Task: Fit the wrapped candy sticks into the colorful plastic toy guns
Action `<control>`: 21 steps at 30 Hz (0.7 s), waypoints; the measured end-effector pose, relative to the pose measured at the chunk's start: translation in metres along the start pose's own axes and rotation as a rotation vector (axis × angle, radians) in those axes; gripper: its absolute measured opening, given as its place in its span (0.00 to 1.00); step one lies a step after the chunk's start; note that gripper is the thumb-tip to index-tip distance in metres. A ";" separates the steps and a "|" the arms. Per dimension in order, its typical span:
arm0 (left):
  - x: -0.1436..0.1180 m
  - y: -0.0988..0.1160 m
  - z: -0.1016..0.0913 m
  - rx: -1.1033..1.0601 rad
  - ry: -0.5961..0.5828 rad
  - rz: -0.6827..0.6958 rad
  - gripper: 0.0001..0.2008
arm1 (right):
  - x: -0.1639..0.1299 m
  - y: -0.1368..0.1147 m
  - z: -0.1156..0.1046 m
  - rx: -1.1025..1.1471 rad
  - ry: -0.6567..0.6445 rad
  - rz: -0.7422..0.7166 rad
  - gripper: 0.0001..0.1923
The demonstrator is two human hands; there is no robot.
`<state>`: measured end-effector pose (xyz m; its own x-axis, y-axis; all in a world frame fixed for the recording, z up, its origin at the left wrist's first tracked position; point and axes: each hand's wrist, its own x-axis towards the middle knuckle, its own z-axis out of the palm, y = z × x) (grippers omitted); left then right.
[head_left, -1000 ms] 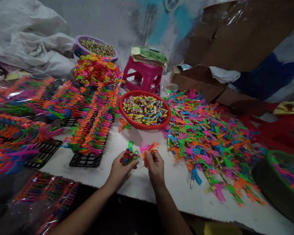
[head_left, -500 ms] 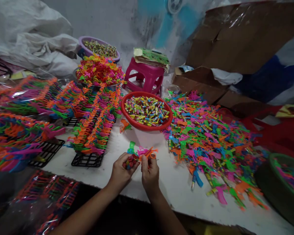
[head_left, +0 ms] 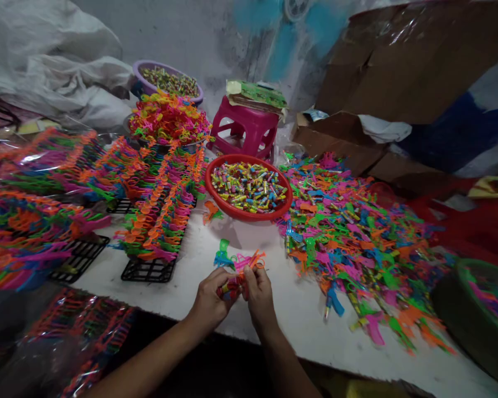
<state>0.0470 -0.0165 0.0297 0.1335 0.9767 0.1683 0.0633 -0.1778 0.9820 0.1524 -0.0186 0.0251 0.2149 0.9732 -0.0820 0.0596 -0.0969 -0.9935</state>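
My left hand [head_left: 211, 298] is closed around a bunch of small candy-filled tubes [head_left: 229, 288], their ends showing between thumb and fingers. Touching it, my right hand [head_left: 260, 303] pinches an orange plastic toy gun [head_left: 254, 261] against the tubes. My fingers hide where the two meet. Just beyond my fingertips lie a pink plastic piece [head_left: 241, 260], a blue piece [head_left: 222, 258] and a green piece [head_left: 224, 244] on the white table [head_left: 199, 276]. Farther off stands a red basin [head_left: 249, 214] full of similar small tubes.
A wide heap of coloured toy guns [head_left: 348, 237] covers the right side, beside a dark green tub [head_left: 452, 298]. Left, black racks [head_left: 147, 271] hold rows of coloured pieces. Behind are a pink stool [head_left: 244, 130], a purple basin [head_left: 139, 71] and cardboard boxes [head_left: 382, 66].
Both hands have come slightly nearer to me and closer together, the orange toy gun now against the tubes. More of the blue piece shows beyond my left hand.
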 end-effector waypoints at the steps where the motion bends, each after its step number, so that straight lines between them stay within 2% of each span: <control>1: 0.000 -0.002 0.002 -0.001 0.007 -0.024 0.04 | 0.004 0.000 -0.002 0.011 -0.026 0.020 0.15; 3: 0.001 -0.006 0.005 -0.025 0.050 -0.124 0.07 | 0.018 -0.003 -0.017 -0.069 -0.045 0.002 0.17; 5: 0.004 -0.008 0.002 -0.064 0.125 -0.248 0.09 | 0.041 -0.012 -0.047 -0.255 0.061 -0.058 0.18; 6: 0.007 -0.010 -0.002 -0.087 0.169 -0.298 0.10 | 0.054 -0.018 -0.065 -0.358 0.189 -0.088 0.19; 8: 0.012 -0.015 -0.014 -0.134 0.259 -0.364 0.13 | 0.080 -0.028 -0.100 -0.546 0.582 -0.191 0.20; 9: 0.014 -0.019 -0.020 -0.155 0.283 -0.385 0.15 | 0.089 -0.031 -0.112 -0.635 0.732 -0.250 0.21; 10: 0.016 -0.024 -0.026 -0.167 0.304 -0.403 0.17 | 0.095 -0.030 -0.118 -0.710 0.811 -0.317 0.21; 11: 0.018 -0.029 -0.031 -0.173 0.318 -0.421 0.18 | 0.097 -0.027 -0.116 -0.771 0.791 -0.383 0.21; 12: 0.019 -0.034 -0.034 -0.170 0.336 -0.432 0.18 | 0.096 -0.020 -0.107 -0.815 0.686 -0.438 0.21; 15: 0.022 -0.044 -0.036 -0.098 0.346 -0.423 0.18 | 0.075 0.012 -0.051 -0.877 0.150 -0.474 0.16; 16: 0.023 -0.045 -0.035 -0.070 0.335 -0.413 0.17 | 0.065 0.023 -0.031 -0.894 0.054 -0.450 0.16; 18: 0.025 -0.044 -0.031 -0.058 0.293 -0.413 0.17 | 0.049 0.039 0.000 -0.846 -0.034 -0.422 0.12; 19: 0.025 -0.042 -0.030 -0.088 0.271 -0.431 0.17 | 0.044 0.044 0.008 -0.790 -0.045 -0.407 0.09; 21: 0.026 -0.038 -0.027 -0.216 0.244 -0.490 0.17 | 0.040 0.047 0.010 -0.632 -0.044 -0.357 0.05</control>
<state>0.0209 0.0185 -0.0009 -0.0939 0.9427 -0.3202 -0.1464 0.3050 0.9410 0.1543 0.0176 -0.0257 0.0380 0.9742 0.2224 0.6738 0.1394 -0.7257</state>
